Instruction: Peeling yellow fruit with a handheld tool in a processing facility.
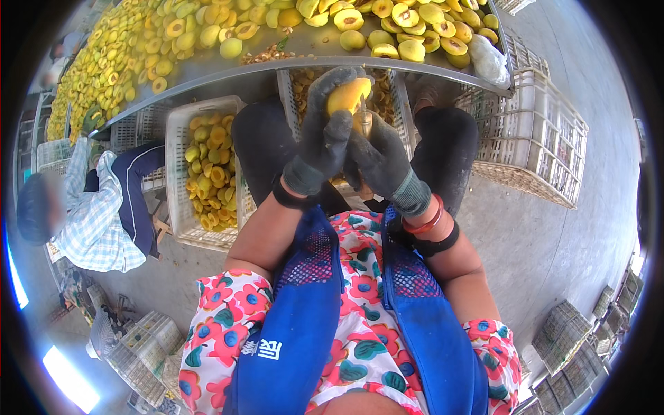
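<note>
My left hand (pixel 326 132), in a dark grey coated work glove, holds a yellow stone fruit (pixel 345 97) up near the table's front edge. In my right hand (pixel 383 158), gloved the same way, is a small hand tool (pixel 365 123) with a thin metal blade and what looks like a wooden handle. The blade rests at the fruit's right side; whether it has gone into the flesh I cannot tell. Below my hands, between my knees, stands a crate (pixel 406 111) with fruit pieces, partly hidden by the gloves.
Halved and whole fruits (pixel 410 21) cover much of the metal table (pixel 332 61), beside a pile of fruit stones (pixel 270 54) and a plastic bag (pixel 487 59). A white crate (pixel 176 171) of halves stands left, stacked crates (pixel 524 129) right. A person (pixel 98 207) sits at left.
</note>
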